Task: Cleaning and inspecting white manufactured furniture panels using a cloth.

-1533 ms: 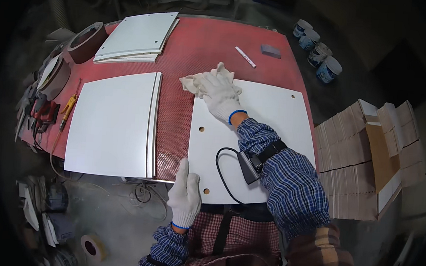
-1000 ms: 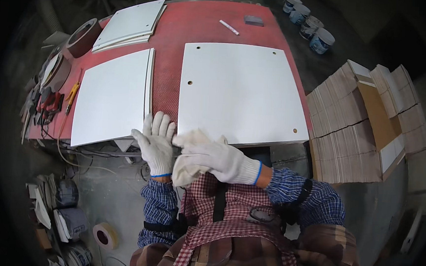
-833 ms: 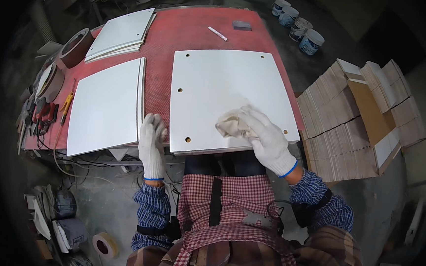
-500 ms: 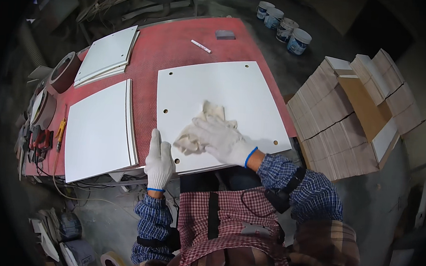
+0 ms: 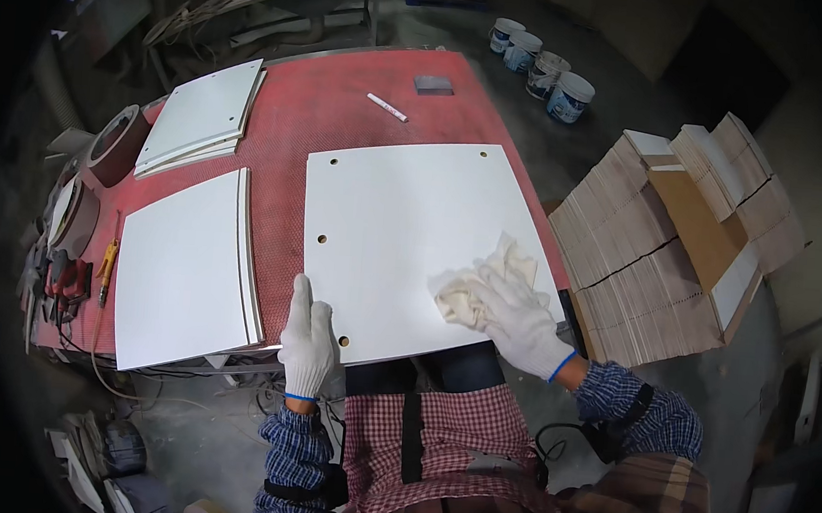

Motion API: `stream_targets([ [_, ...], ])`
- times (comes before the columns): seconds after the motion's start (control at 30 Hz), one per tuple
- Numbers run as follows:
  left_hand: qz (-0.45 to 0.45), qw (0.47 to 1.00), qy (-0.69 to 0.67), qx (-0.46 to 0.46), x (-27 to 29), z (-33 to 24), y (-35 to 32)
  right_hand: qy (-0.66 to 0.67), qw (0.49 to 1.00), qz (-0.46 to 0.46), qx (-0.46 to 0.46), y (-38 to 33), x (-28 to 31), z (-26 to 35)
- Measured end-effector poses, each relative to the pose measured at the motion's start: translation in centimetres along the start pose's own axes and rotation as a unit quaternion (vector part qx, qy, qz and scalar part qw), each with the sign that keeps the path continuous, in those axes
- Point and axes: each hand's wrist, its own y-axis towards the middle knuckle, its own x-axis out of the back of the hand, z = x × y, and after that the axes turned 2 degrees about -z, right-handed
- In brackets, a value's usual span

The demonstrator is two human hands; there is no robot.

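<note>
A white panel (image 5: 403, 227) with drilled holes near its edges lies on the red table, close in front of me. My right hand (image 5: 520, 326), in a white knit glove with a blue cuff, presses a crumpled cream cloth (image 5: 470, 297) onto the panel's near right part. The fingers bear on the cloth and are partly hidden by its folds. At the near left corner, my gloved left hand (image 5: 307, 349) rests against the panel's side edge. Its fingers stretch forward along that edge, closing round nothing that I can see.
On the red table (image 5: 348, 71) lie a white marker (image 5: 387, 107), a grey block (image 5: 433, 86), two panel stacks (image 5: 186, 265) on the left, tape rolls (image 5: 118, 145) and a yellow-handled tool (image 5: 108, 259). Boards (image 5: 635, 263) are piled at right; buckets (image 5: 570, 98) stand beyond.
My right hand has slid the cloth rightward across the panel, from its middle to its near right part. The left hand stays at the left edge. The view has shifted slightly.
</note>
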Motion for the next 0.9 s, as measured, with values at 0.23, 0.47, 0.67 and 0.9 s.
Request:
stream_targets([
  [0.23,-0.004,1.000,0.014,-0.009,0.6,0.6,-0.3,0.001,0.995,-0.024,-0.095,11.3,-0.4,-7.9],
  [0.47,0.017,0.997,-0.074,-0.015,0.8,-0.2,-0.8,-0.104,0.988,-0.052,-0.104,29.2,-9.0,-6.8],
  [0.67,-0.048,0.998,-0.028,-0.029,-0.1,1.5,-0.7,0.019,0.997,-0.002,0.080,29.0,-11.2,7.3],
  [0.9,-0.162,0.758,-0.625,0.094,-1.4,6.2,0.6,0.082,0.978,0.028,0.191,14.6,-9.6,14.6],
])
